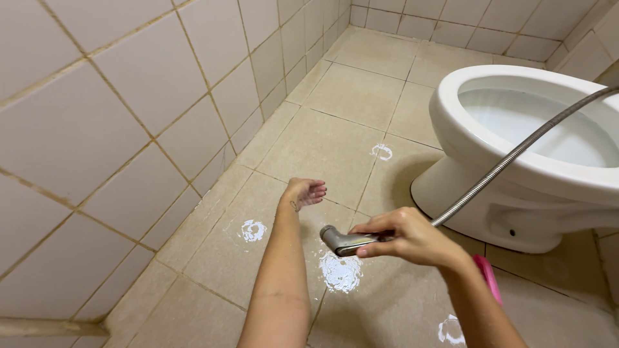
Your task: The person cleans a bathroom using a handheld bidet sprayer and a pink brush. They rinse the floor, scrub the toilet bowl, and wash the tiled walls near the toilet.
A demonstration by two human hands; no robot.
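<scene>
The left hand (305, 192) reaches forward and down with the arm stretched straight, its fingers loosely curled and empty, hovering over the tiled floor (348, 96). Just to its right and nearer the camera, the right hand (407, 237) is wrapped around a metal spray nozzle (342, 241). The nozzle lies roughly level, head pointing left. Its metal hose (516, 154) climbs rightward across the white toilet (464, 148).

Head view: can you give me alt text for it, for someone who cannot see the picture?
A person's right hand holds a metal spray nozzle on a flexible metal hose, pointed down at a beige tiled floor with white foam patches. The left hand reaches out empty, low over the floor. A white toilet stands at right.
</scene>
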